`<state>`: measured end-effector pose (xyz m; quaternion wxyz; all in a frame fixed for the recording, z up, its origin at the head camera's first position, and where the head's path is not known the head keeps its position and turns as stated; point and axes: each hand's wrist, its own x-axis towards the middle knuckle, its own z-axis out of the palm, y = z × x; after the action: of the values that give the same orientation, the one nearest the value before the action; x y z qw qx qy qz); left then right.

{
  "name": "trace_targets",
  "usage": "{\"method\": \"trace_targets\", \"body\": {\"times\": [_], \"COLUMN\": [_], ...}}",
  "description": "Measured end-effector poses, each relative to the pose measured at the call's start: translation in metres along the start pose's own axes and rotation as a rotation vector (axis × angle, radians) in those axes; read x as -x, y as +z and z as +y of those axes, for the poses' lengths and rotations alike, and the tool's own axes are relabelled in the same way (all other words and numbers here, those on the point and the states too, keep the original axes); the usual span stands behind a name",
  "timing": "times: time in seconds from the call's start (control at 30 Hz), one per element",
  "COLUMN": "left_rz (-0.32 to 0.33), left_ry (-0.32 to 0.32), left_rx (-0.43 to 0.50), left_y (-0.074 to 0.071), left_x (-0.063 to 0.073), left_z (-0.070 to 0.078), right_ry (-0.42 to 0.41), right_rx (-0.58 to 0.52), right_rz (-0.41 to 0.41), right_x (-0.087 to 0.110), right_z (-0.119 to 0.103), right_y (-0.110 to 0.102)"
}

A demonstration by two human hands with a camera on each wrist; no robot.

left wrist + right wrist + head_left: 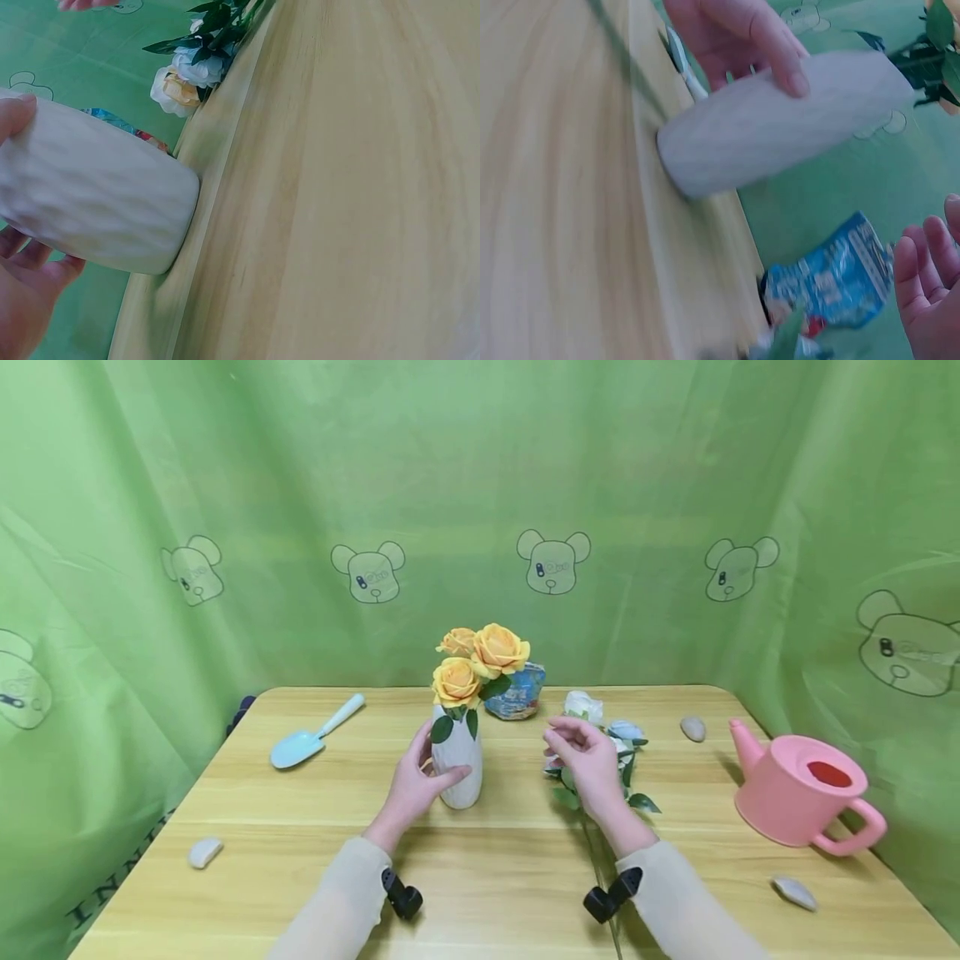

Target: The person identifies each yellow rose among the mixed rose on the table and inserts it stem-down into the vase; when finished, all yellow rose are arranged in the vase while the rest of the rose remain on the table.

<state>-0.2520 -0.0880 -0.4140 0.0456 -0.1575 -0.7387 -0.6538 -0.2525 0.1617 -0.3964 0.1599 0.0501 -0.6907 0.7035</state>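
**Gripping the vase, right hand loose above the loose flowers**

Watching from the head view, I see my left hand (415,785) wrapped around the white vase (458,768), thumb across its front and fingers behind; the left wrist view confirms the fingers curled round its ribbed body. That vase stands upright near the middle of the wooden table (300,827), holding three orange roses (480,664).

My right hand (588,764) hovers just to the right of the vase, apart from it, fingers relaxed and slightly bent, holding nothing that I can make out. Directly under and behind it lies a bunch of pale flowers (611,735) with green leaves, flat on the table.

Behind the vase sits a blue patterned pot (520,693). A light blue trowel (311,735) lies to the far left, a pink watering can (798,789) stands at the right edge, and several grey stones (204,852) are scattered about the tabletop.
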Motion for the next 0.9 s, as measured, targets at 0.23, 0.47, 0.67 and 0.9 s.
{"method": "trace_targets", "body": {"times": [0.23, 0.47, 0.67, 0.9], "left_rz": [0.0, -0.004, 0.004, 0.007], "left_ry": [0.009, 0.012, 0.008, 0.001], "left_rx": [-0.011, -0.011, -0.014, -0.013], "left_y": [0.0, 0.001, 0.001, 0.0], "left_x": [-0.001, -0.001, -0.001, 0.0], "left_z": [0.0, -0.001, -0.002, 0.0], "right_ry": [0.004, 0.013, -0.046, 0.052], "right_rx": [0.107, 0.199, 0.24, 0.286], "right_rz": [-0.015, -0.027, -0.06, -0.089], "right_x": [0.011, 0.023, 0.03, 0.042], "right_z": [-0.001, 0.003, 0.02, 0.023], "right_y": [-0.034, -0.061, -0.084, -0.096]}}
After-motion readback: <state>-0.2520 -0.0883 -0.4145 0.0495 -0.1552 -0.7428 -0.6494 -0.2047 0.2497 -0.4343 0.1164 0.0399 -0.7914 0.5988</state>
